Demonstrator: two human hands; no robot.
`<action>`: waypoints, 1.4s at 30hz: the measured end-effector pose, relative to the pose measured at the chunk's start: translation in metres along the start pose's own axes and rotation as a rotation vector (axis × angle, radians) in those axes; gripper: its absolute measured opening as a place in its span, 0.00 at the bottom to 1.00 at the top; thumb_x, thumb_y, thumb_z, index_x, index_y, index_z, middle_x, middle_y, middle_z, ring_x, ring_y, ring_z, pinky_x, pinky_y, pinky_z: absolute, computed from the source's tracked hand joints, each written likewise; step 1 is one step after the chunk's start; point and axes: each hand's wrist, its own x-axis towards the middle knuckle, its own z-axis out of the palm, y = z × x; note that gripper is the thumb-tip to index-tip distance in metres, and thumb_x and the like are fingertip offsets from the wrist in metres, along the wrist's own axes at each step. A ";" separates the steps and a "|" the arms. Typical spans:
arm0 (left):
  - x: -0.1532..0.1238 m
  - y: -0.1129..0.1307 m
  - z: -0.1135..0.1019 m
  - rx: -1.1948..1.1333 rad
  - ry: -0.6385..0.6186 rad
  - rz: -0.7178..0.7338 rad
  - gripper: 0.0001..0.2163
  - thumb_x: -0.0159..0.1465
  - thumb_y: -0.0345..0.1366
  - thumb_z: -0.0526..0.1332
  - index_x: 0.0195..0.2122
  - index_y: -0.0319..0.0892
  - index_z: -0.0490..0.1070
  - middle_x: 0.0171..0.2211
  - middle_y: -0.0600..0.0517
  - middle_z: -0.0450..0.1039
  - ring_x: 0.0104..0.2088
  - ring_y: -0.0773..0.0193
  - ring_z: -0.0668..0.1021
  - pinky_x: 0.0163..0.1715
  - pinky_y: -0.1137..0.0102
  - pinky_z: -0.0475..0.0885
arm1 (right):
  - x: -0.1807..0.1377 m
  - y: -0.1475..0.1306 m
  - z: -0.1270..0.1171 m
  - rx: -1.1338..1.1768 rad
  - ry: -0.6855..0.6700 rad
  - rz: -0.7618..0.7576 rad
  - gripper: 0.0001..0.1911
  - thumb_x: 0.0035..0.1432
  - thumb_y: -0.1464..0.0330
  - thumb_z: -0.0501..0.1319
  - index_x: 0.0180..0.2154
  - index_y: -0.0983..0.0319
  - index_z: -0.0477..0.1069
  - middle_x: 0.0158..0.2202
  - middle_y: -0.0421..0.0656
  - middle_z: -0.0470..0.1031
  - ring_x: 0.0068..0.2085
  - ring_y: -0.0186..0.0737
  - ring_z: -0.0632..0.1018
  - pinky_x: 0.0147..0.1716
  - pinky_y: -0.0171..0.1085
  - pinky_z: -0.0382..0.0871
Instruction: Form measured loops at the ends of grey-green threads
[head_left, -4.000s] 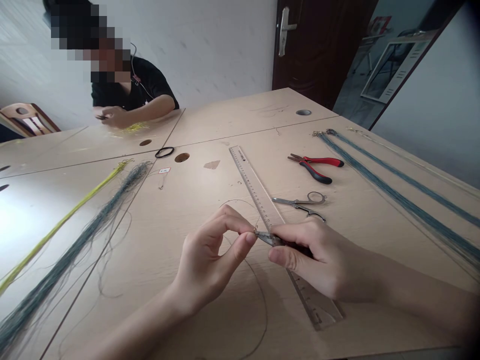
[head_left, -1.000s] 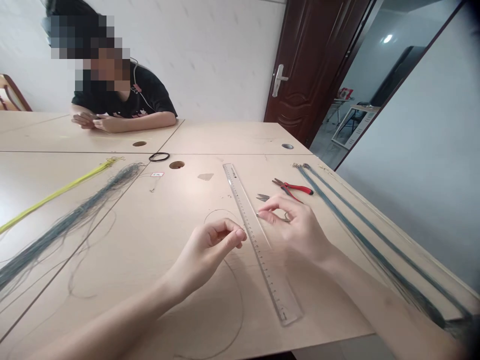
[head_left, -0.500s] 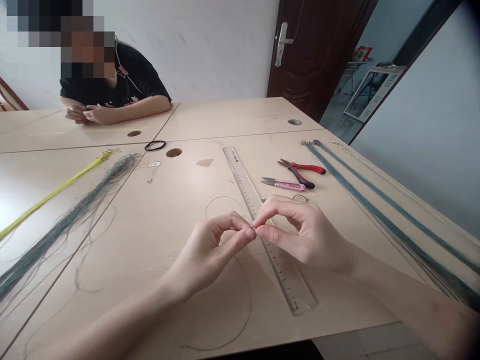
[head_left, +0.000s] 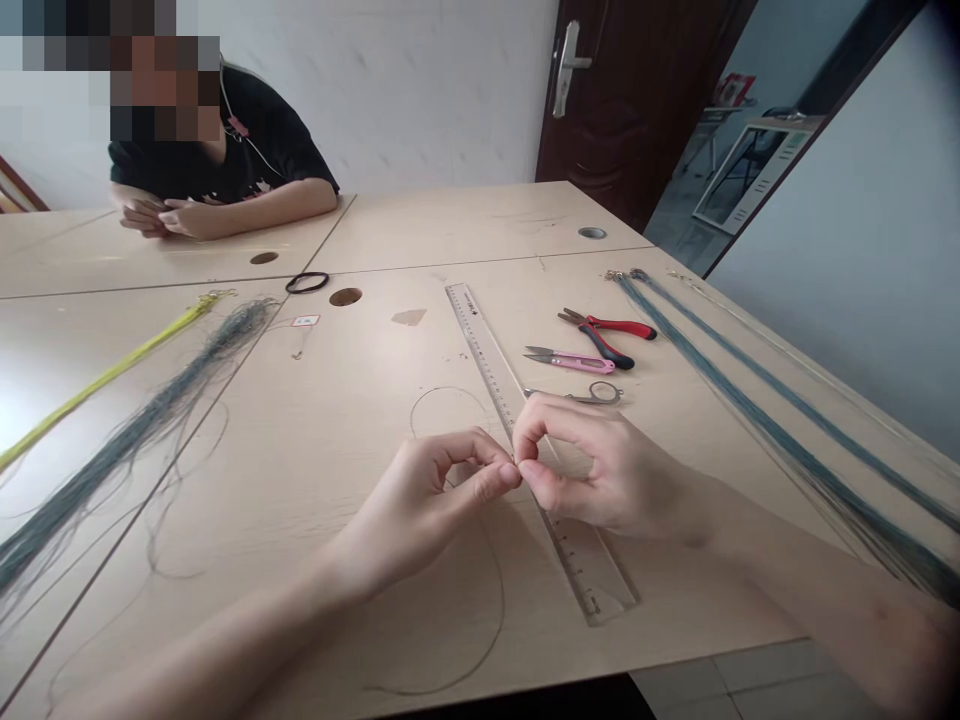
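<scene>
My left hand (head_left: 442, 495) and my right hand (head_left: 600, 465) meet fingertip to fingertip above a clear plastic ruler (head_left: 480, 345). Both pinch the same thin dark cord (head_left: 501, 590), which curves down in a loose loop to the table's front and makes another loop behind my left hand. The exact bit between the fingertips is too small to make out. Just beyond my right hand lie small metal folding scissors (head_left: 604, 393), partly covered by the hand. Pink thread snips (head_left: 570, 360) and red-and-black pliers (head_left: 615, 335) are farther back.
On the left lie a yellow cord bundle (head_left: 112, 378) and a tangled grey-green bundle (head_left: 142, 425). Blue-green cords (head_left: 720, 400) run along the right. A black hair tie (head_left: 307, 283) rests by a table hole (head_left: 346, 297). Across the table sits a person (head_left: 262, 130).
My fingertips have drawn closer together, and the right fingers are more curled. The metal scissors show more beyond my right hand. The view has shifted slightly.
</scene>
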 end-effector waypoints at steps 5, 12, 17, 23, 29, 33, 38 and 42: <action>0.000 -0.001 0.000 0.018 0.000 0.004 0.10 0.64 0.40 0.56 0.31 0.40 0.71 0.33 0.52 0.72 0.35 0.64 0.72 0.37 0.71 0.64 | 0.000 0.000 0.002 -0.047 0.028 -0.038 0.05 0.55 0.76 0.56 0.29 0.62 0.61 0.31 0.37 0.65 0.32 0.30 0.68 0.32 0.31 0.60; -0.001 -0.006 -0.002 0.086 0.044 0.011 0.10 0.64 0.40 0.55 0.30 0.40 0.69 0.29 0.53 0.70 0.32 0.65 0.70 0.34 0.70 0.64 | 0.001 0.000 0.003 -0.100 0.032 -0.043 0.06 0.55 0.77 0.56 0.30 0.61 0.61 0.31 0.37 0.65 0.32 0.30 0.68 0.33 0.31 0.61; -0.001 -0.004 -0.002 0.004 0.075 0.060 0.07 0.64 0.35 0.56 0.30 0.40 0.69 0.30 0.54 0.70 0.33 0.67 0.71 0.35 0.72 0.64 | 0.002 0.003 0.000 -0.121 0.085 -0.058 0.05 0.55 0.76 0.57 0.30 0.62 0.61 0.30 0.37 0.65 0.32 0.30 0.68 0.32 0.31 0.62; -0.002 0.000 -0.001 -0.055 0.135 0.059 0.06 0.62 0.34 0.58 0.29 0.40 0.69 0.30 0.55 0.70 0.33 0.68 0.72 0.35 0.75 0.65 | 0.000 0.006 -0.006 -0.187 0.258 0.109 0.08 0.61 0.76 0.49 0.32 0.60 0.61 0.28 0.38 0.66 0.29 0.32 0.70 0.28 0.33 0.62; -0.001 0.000 -0.001 -0.041 0.141 0.064 0.06 0.62 0.35 0.58 0.29 0.40 0.69 0.30 0.54 0.70 0.33 0.68 0.72 0.34 0.74 0.65 | 0.003 0.008 -0.007 -0.269 0.228 0.111 0.09 0.56 0.77 0.53 0.38 0.59 0.61 0.42 0.43 0.67 0.43 0.40 0.70 0.38 0.37 0.66; -0.002 0.001 -0.001 -0.038 0.141 0.068 0.06 0.63 0.35 0.58 0.30 0.41 0.69 0.30 0.55 0.70 0.33 0.69 0.72 0.34 0.75 0.65 | 0.003 0.007 -0.007 -0.219 0.189 0.058 0.17 0.53 0.84 0.46 0.35 0.60 0.64 0.38 0.41 0.69 0.42 0.39 0.71 0.42 0.40 0.64; -0.002 -0.002 -0.002 -0.019 0.115 0.073 0.07 0.64 0.35 0.57 0.30 0.41 0.69 0.30 0.56 0.70 0.33 0.69 0.71 0.35 0.75 0.64 | 0.000 0.001 -0.003 -0.045 0.144 -0.047 0.06 0.57 0.76 0.55 0.36 0.61 0.67 0.37 0.41 0.69 0.41 0.37 0.71 0.42 0.38 0.65; -0.001 -0.004 -0.001 0.019 0.112 0.046 0.08 0.63 0.37 0.57 0.29 0.41 0.70 0.30 0.56 0.70 0.33 0.68 0.71 0.34 0.73 0.63 | 0.001 0.000 -0.001 -0.032 0.132 -0.054 0.03 0.58 0.72 0.59 0.36 0.62 0.70 0.36 0.41 0.69 0.40 0.35 0.71 0.41 0.36 0.66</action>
